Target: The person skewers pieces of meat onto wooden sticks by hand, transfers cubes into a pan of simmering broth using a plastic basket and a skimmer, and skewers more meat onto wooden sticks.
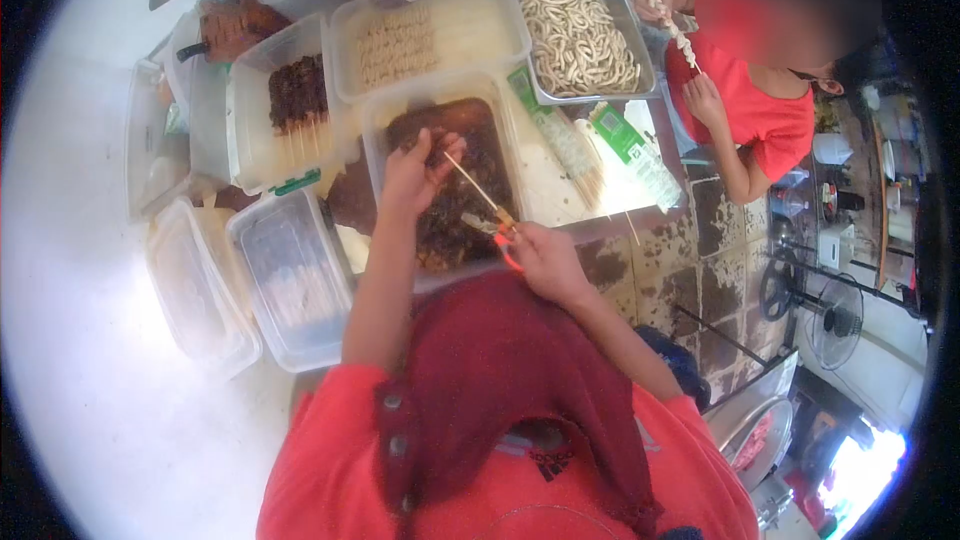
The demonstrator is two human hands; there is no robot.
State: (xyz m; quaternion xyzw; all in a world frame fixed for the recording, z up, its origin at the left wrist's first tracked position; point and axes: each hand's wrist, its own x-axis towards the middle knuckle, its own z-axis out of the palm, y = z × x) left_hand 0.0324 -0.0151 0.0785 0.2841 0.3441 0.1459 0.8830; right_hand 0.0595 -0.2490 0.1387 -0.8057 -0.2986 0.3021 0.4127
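**Skewering partway**

Head view: my right hand [545,258] pinches the stick [468,178] low, frame centre, orange-handled scissors [508,254] at those fingers; left hand [412,175] curls at its 11 o'clock tip, grip unclear. Done, I judge: dark skewers [298,92], 10 o'clock. Remaining: this mostly bare stick, dark pieces [445,225] below.

A thin pale skewer [466,178] slants — brown piece [503,215] at its lower end; red-handled tool [507,253] beside.
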